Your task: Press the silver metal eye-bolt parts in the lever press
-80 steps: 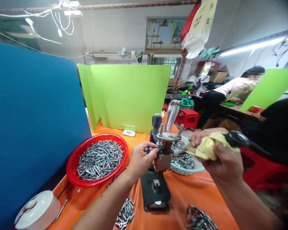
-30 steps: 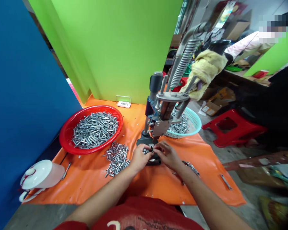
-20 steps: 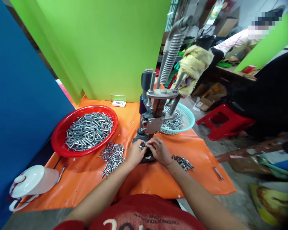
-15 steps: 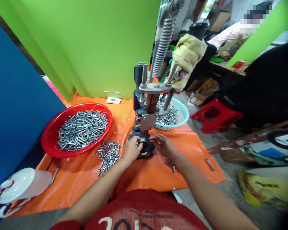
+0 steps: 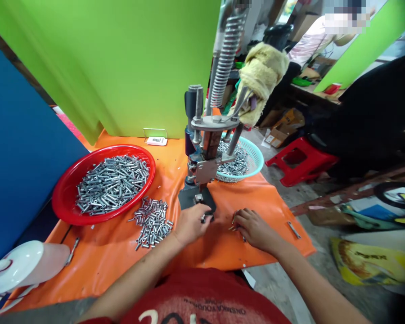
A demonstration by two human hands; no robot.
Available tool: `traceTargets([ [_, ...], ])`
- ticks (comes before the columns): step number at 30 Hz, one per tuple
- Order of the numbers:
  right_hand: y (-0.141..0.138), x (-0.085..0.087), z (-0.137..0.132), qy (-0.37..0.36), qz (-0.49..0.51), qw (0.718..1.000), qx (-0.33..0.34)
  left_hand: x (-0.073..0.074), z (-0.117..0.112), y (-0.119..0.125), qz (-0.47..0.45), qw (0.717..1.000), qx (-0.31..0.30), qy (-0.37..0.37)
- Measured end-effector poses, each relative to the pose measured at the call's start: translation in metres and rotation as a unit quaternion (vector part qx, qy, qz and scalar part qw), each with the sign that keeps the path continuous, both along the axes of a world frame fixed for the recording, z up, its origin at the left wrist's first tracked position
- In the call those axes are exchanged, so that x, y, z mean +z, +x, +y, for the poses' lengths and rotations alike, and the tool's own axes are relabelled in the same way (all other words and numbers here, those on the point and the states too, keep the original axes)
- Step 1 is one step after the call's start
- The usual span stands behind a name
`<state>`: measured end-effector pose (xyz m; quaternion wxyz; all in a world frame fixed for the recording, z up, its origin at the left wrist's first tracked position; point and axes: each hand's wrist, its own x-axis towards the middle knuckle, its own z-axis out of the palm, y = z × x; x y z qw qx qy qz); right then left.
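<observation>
My left hand (image 5: 194, 223) is closed just in front of the bench press (image 5: 207, 166), its fingertips round a small metal piece that is partly hidden. Behind those fingers, a small metal block (image 5: 198, 198) sits on the press's dark base plate (image 5: 185, 200). To the right, my right hand (image 5: 256, 228) reaches down to the orange cloth with its fingers curled over a few small metal pins (image 5: 234, 225); the fingertips partly cover them. A loose pile of short metal parts, some ring-ended (image 5: 153, 222), lies left of my left hand.
A red basin (image 5: 57, 198) full of metal parts stands at left, a pale blue basket (image 5: 258, 157) of them behind the press. A white-lidded jug (image 5: 20, 263) is at front left. The press lever has a yellow cloth wrap (image 5: 263, 76). A red stool (image 5: 299, 157) stands right; a person (image 5: 312, 40) is beyond.
My left hand has drawn back from the press base toward me, uncovering the metal block. My right hand has moved away from the press, right and down onto the small metal pins.
</observation>
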<state>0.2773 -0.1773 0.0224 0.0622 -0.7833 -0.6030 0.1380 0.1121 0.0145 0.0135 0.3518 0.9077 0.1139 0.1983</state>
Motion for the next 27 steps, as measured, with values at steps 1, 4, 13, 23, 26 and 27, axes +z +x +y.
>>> traceTargets([
  [1,0.000,0.002,0.003,-0.003,-0.008,1.000,0.001,0.001,-0.004,-0.001,0.022,0.999,-0.030,0.012],
  [4,0.000,0.006,0.010,-0.019,-0.015,1.000,-0.007,0.001,-0.014,-0.002,0.081,0.994,-0.063,0.033],
  [13,-0.003,-0.001,0.011,-0.001,-0.010,1.000,0.000,-0.002,-0.019,-0.003,0.111,0.990,-0.067,0.060],
  [23,-0.028,0.011,0.050,0.187,0.318,0.924,-0.097,-0.003,-0.015,0.001,0.025,0.998,-0.008,-0.053],
  [26,-0.031,0.001,0.066,0.223,0.462,0.842,-0.168,-0.004,-0.011,0.000,-0.027,0.991,0.047,-0.120],
  [27,-0.032,-0.001,0.073,0.236,0.483,0.825,-0.176,-0.004,-0.009,0.000,-0.038,0.988,0.064,-0.136],
])
